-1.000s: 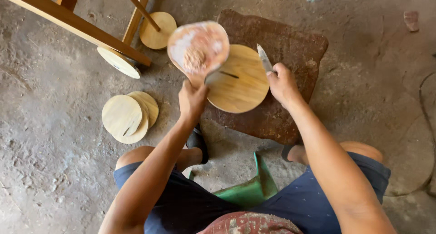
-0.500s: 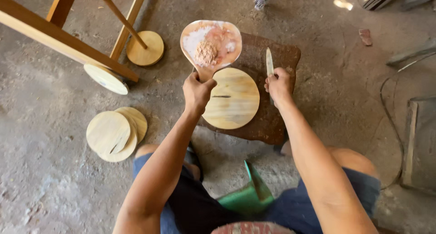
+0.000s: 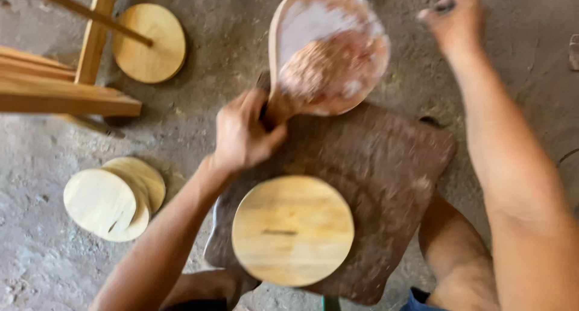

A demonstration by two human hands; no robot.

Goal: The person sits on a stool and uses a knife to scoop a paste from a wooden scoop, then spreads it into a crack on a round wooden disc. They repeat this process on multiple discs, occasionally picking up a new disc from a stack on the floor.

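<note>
A: What is being carried by the floor [image 3: 36, 166], starting with the largest thing?

B: A dark brown square board [image 3: 386, 172] is being seen lying flat on the concrete near the lower middle of the floor. A pale round wooden disc [image 3: 292, 229] is being carried on the board's near left part, touching it, with a short slot at its centre.

A: And what is being held?

B: A wooden paddle-shaped plate [image 3: 329, 48] is being held above the board's far edge. Its face is being covered by a whitish smear and a pinkish-brown lump. The left hand [image 3: 244, 133] is being wrapped around its handle, the fingers [image 3: 232, 115] being clamped on it.

A: What is being seen of the other hand?

B: The right hand [image 3: 455, 18] is being raised near the far right of the floor, well apart from the plate. Its fingers are being kept together around something small and dark, too blurred to be told.

A: What else is being shown?

B: A wooden frame [image 3: 66, 91] is being seen at the far left corner. A round disc on a stick [image 3: 149, 42] is being seen just beside it. A stack of discs [image 3: 114, 199] is being seen on the floor left of the board, near but apart from it.
</note>
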